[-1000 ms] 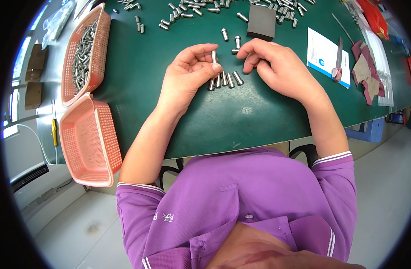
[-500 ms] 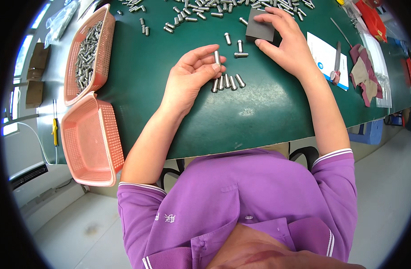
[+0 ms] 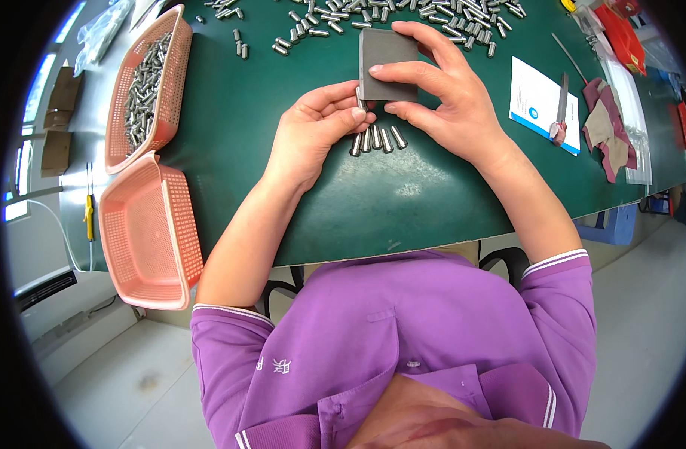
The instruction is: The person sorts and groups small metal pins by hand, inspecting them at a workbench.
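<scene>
My left hand [image 3: 307, 138] is closed, pinching a shiny metal pin [image 3: 360, 96] upright between thumb and fingers. A dark grey flat square block [image 3: 394, 61], like a sanding sponge, is gripped in my right hand [image 3: 454, 108], fingers over its face and thumb near its lower edge. The block's left edge overlaps the pin; whether they touch I cannot tell. Just below the left fingertips, several similar metal pins [image 3: 384, 139] lie side by side on the green table [image 3: 343, 217].
A big pile of metal pins [image 3: 463, 19] spreads along the far side. On the left stand a pink basket [image 3: 180, 82] full of small metal parts and a second pink basket [image 3: 186, 247]. A paper sheet [image 3: 530, 90], a knife-like tool [image 3: 560, 123] and a cloth [image 3: 605, 127] lie right.
My right hand has lifted the grey block off the far table and brought it left and nearer, up to the pin. The left hand keeps its pin in nearly the same place.
</scene>
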The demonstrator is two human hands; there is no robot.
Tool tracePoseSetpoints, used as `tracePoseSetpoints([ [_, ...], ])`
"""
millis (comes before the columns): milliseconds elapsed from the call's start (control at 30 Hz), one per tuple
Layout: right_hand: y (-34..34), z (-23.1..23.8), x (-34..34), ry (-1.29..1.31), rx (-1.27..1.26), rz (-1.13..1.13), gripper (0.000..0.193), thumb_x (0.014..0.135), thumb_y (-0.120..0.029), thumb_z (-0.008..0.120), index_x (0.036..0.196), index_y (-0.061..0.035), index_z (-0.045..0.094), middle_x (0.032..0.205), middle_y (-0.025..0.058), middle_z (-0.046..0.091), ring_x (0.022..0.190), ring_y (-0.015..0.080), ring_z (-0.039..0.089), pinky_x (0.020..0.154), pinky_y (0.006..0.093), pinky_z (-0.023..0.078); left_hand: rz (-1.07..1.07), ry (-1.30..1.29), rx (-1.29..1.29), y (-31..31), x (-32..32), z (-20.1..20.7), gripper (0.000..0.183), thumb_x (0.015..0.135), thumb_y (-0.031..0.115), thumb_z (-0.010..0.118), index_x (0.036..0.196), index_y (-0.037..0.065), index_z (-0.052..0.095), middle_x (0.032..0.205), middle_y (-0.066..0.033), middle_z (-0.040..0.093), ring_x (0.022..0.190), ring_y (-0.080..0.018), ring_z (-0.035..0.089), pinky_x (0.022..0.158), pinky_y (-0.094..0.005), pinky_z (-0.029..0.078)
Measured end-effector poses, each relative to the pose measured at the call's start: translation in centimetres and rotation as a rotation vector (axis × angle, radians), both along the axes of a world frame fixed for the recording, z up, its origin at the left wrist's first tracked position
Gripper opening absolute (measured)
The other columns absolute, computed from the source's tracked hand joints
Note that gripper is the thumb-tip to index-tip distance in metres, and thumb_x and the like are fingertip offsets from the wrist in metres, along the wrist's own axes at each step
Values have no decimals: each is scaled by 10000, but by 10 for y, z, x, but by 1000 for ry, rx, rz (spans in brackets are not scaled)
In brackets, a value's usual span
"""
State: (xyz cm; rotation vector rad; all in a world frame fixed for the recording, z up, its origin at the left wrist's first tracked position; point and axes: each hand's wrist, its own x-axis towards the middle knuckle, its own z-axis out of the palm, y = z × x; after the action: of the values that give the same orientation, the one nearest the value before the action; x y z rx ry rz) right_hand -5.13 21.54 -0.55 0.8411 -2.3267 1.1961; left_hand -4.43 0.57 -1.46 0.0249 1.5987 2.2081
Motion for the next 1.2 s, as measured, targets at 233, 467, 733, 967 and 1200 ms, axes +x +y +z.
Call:
tracePoseSetpoints([
  [233, 1, 5, -2, 32, 68, 11, 455, 675, -28, 772, 1090, -199, 696, 1382, 83, 468, 1238, 290, 492, 974, 371, 460, -29, -25, 23, -5, -3, 0, 366, 868, -4, 638, 1218, -63, 547, 1052, -124, 655, 906, -162, 650, 833, -259, 537],
  [467, -7, 9, 2, 82, 33, 9, 424, 683, -48, 771, 1079, -182, 700, 1368, 107, 477, 1209, 300, 506, 995, 381, 446, -9, -7, 12, -2, -2, -2, 369, 875, 0, 630, 1227, -62, 538, 1041, -128, 653, 910, -161, 648, 832, -260, 542],
  [733, 17, 2, -6, 147, 128, -118, 383, 676, -128, 787, 1040, -207, 696, 1329, 89, 499, 1174, 293, 531, 937, 378, 476, -35, -23, 35, -5, -5, 1, 367, 886, 28, 636, 1238, -25, 546, 1061, -115, 656, 906, -154, 652, 838, -256, 541],
  [967, 2, 5, 0, -9, -74, 4, 417, 677, -134, 804, 1072, -210, 694, 1331, 92, 494, 1180, 301, 520, 956, 383, 471, -24, 5, 30, -4, -4, -2, 391, 893, 46, 637, 1262, -24, 527, 1057, -106, 656, 911, -146, 645, 820, -252, 537],
  [1200, 2, 21, 1, -74, 47, 20, 406, 715, -145, 753, 1107, -213, 675, 1346, 120, 482, 1193, 322, 520, 963, 402, 471, -57, 12, 67, -5, -6, -2, 399, 900, 65, 637, 1270, -27, 520, 1043, -99, 654, 892, -138, 641, 808, -251, 534],
])
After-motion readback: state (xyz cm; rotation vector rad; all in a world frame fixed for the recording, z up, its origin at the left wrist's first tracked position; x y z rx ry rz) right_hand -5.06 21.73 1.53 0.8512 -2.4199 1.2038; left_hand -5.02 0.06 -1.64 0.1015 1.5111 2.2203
